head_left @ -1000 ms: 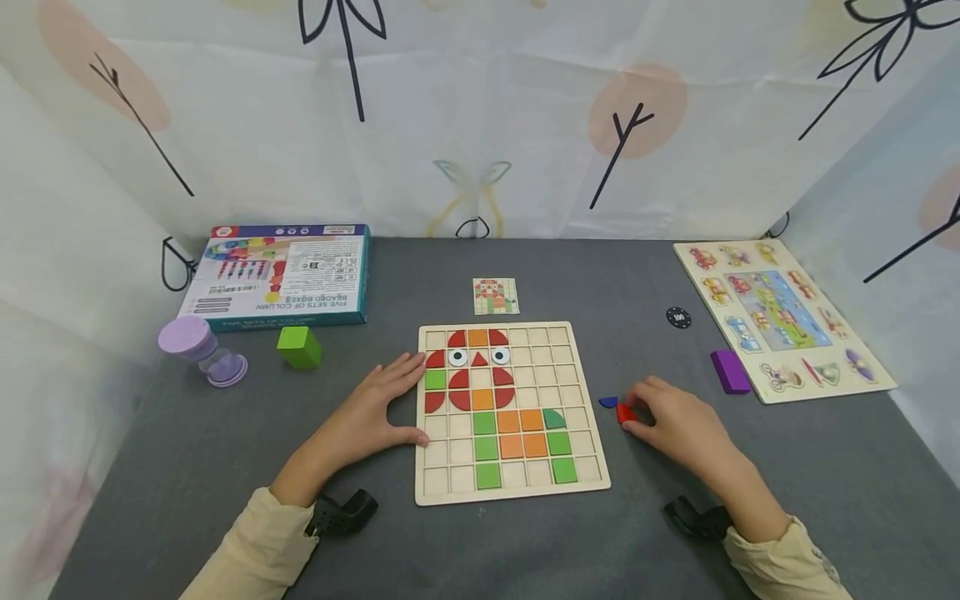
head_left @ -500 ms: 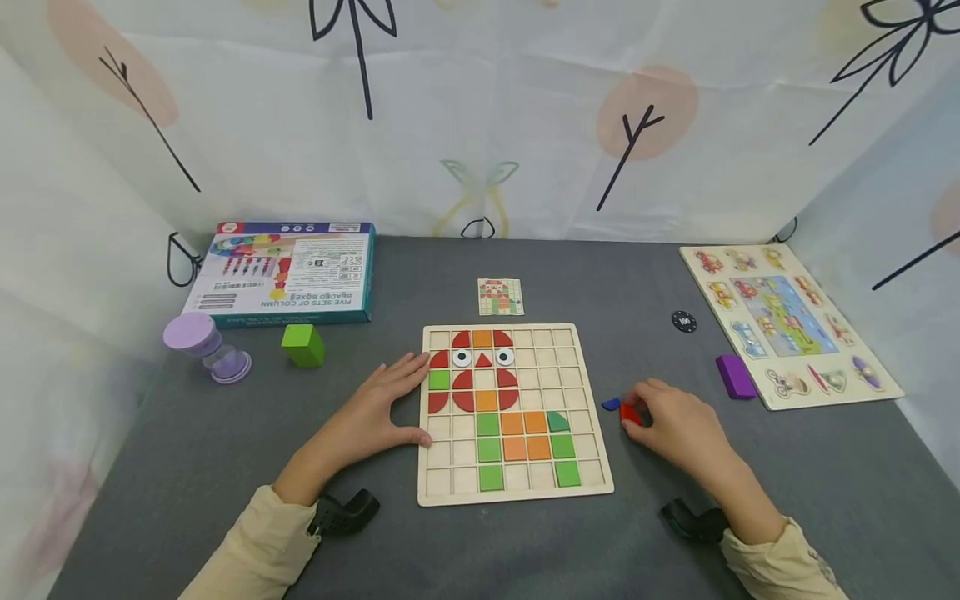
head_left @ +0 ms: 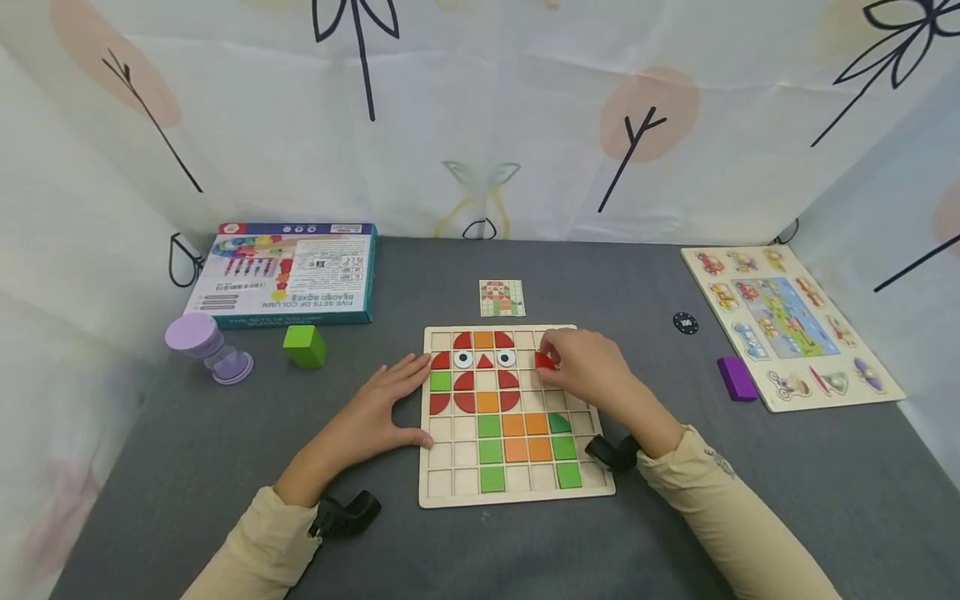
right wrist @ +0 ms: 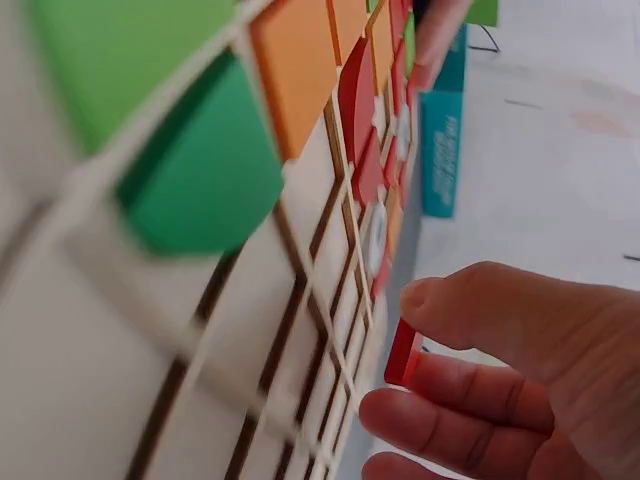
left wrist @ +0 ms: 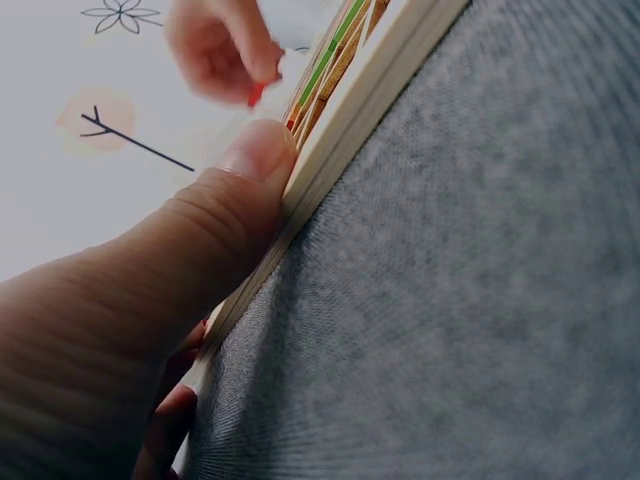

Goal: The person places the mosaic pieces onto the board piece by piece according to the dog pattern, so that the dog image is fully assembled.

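The wooden grid board (head_left: 440, 483) lies on the grey table, bearing red, orange and green tiles and two eye tiles. My left hand (head_left: 386, 400), fingers spread, rests along its left edge; the left wrist view shows the thumb against the rim. My right hand (head_left: 588, 362) holds a red tile (right wrist: 402, 352) between thumb and fingers, over the board's upper right cells. In the right wrist view, a dark green rounded tile (right wrist: 210, 165) sits in the grid. The small blue piece seen earlier is out of sight, near where my right wrist now is.
A small pattern card (head_left: 502, 298) lies behind the board. To the left are a box (head_left: 322, 271), a green block (head_left: 303, 346) and a purple hourglass-shaped object (head_left: 213, 350). A purple block (head_left: 737, 378), a black disc (head_left: 686, 323) and a picture board (head_left: 862, 398) lie right.
My right hand has picked up the red tile from the table right of the board and carried it left and away from me, over the board. My left hand stays in place.
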{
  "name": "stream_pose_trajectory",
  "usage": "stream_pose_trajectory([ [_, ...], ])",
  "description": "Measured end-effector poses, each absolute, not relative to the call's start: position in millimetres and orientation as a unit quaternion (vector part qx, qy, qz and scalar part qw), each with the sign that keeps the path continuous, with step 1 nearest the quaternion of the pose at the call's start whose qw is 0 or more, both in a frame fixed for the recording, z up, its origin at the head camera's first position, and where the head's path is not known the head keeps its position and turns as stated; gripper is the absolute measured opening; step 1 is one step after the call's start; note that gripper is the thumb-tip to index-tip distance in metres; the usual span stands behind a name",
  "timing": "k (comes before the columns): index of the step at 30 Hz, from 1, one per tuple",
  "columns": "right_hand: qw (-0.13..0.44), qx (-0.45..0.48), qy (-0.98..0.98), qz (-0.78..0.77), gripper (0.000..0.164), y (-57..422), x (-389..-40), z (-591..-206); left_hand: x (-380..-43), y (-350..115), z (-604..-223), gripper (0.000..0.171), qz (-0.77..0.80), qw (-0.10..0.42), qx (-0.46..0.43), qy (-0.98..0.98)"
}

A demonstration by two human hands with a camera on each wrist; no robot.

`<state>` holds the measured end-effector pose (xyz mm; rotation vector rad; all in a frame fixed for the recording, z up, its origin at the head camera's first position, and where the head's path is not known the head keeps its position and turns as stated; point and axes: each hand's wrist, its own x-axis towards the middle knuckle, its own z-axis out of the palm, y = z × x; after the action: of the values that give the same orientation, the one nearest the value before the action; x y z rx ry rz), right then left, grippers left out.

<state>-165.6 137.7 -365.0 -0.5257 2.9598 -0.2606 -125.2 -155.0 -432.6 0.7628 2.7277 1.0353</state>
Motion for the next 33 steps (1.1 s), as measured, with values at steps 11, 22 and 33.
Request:
stream_pose_trajectory([
  [11,0.103,-0.157,0.981,-0.048,0.02,118,-186,-370,-127,-153,-433,0.099,0.342,0.056,0.263,0.9],
  [22,0.115,-0.164,0.979,-0.042,0.021,114,-187,-371,-127,-155,-433,0.099,0.341,0.059,0.26,0.902],
  [33,0.101,-0.162,0.978,-0.082,0.029,131,-180,-360,-126,-155,-435,0.099,0.339,0.059,0.257,0.903],
])
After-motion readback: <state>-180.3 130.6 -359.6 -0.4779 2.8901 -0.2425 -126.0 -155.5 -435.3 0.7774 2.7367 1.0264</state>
